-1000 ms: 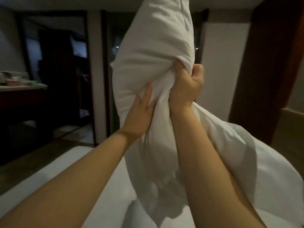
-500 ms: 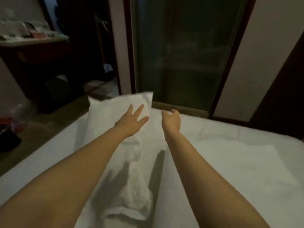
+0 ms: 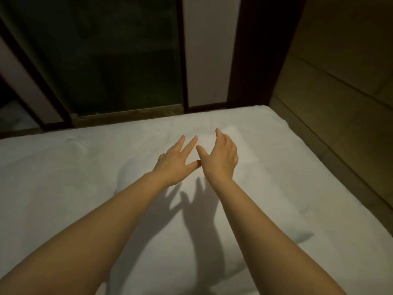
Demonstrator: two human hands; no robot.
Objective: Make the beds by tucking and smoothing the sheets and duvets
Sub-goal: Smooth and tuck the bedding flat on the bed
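Held aloft a second earlier, the pillow point(image 3: 261, 194) lay on the bed point(image 3: 63, 167), the left hand point(image 3: 176, 161) and right hand point(image 3: 221, 159) spread empty above it, ready for smoothing.

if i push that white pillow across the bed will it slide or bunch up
Probably floppy: the white pillow lies slumped, its corner limp. It likely bunches rather than slides on the cloth sheet. Seems light for its size, being puffy.

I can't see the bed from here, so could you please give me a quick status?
Left hand and right hand open, holding nothing. Pillow lying flat on the sheet beneath them. No obstacle seen.
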